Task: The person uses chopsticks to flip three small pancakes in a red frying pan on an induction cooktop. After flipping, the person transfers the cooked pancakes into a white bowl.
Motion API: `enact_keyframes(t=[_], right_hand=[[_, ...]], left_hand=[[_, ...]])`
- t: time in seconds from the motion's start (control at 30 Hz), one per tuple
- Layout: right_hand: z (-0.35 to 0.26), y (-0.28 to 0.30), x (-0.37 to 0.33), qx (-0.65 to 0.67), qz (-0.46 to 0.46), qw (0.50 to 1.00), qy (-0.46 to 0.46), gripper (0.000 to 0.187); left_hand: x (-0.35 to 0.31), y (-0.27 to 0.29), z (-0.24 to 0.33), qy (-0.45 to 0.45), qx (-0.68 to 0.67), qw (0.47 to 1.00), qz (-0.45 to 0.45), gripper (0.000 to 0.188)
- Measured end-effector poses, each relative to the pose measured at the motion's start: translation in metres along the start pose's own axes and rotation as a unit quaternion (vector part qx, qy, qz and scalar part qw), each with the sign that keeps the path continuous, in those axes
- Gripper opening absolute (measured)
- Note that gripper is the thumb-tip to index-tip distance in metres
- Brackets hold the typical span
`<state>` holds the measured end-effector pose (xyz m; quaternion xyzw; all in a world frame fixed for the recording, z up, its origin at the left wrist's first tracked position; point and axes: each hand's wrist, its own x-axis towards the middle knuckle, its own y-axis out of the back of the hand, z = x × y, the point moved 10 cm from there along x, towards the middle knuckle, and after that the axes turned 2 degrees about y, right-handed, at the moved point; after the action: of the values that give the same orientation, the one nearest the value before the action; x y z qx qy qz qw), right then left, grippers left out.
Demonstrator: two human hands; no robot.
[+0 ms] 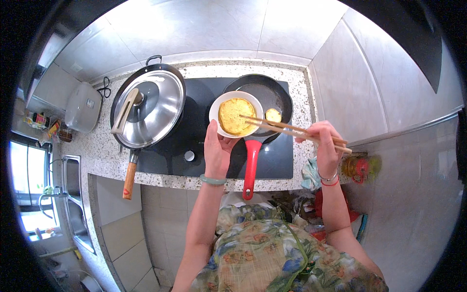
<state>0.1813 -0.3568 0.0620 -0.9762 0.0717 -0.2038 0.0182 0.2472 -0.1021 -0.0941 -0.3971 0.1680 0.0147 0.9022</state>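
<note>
My left hand (pixel 219 152) grips a white bowl (pixel 212 113) from its near side and from below, holding it over the left part of a black frying pan (pixel 262 86). Inside the bowl lie round yellow pieces (pixel 235 116) that look like egg pancakes. A pair of wooden chopsticks (pixel 304 131) is held in my right hand (pixel 325 141), to the right of the pan. Their tips reach over the bowl, by the yellow piece. One small round yellow piece (pixel 273 115) sits in the pan, beside the chopsticks. The pan's red handle (pixel 251 168) points toward me.
A wok with a steel lid (pixel 163 114) stands left on the black cooktop (pixel 194 165), its wooden handle (pixel 129 180) past the counter edge. A light wooden clip or tongs (pixel 124 112) lies on the lid. A cloth (pixel 310 174) lies right; a sink (pixel 73 180) is far left.
</note>
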Motion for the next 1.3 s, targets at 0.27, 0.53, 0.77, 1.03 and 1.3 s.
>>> enact_keyframes(t=[0.27,0.53,0.77,1.03,1.3], right_hand=[[0.051,0.032,-0.002,-0.04,0.111,0.991,-0.056,0.024],[0.108,0.0,-0.02,-0.055,0.02,0.989,-0.138,0.017],[0.122,-0.017,-0.019,-0.082,-0.013,0.991,-0.103,0.016],[0.131,-0.013,-0.013,-0.08,0.015,0.993,-0.083,0.02],[0.157,0.015,-0.013,0.06,0.128,0.974,-0.179,0.03]], left_hand=[[0.007,0.014,0.014,-0.044,-0.013,0.999,0.007,0.05],[0.002,0.048,0.017,-0.061,0.02,0.996,0.063,0.049],[-0.009,0.058,0.01,-0.058,0.028,0.995,0.071,0.053],[-0.012,0.071,0.007,-0.063,0.044,0.994,0.078,0.051],[-0.016,0.078,0.005,-0.064,0.04,0.994,0.079,0.044]])
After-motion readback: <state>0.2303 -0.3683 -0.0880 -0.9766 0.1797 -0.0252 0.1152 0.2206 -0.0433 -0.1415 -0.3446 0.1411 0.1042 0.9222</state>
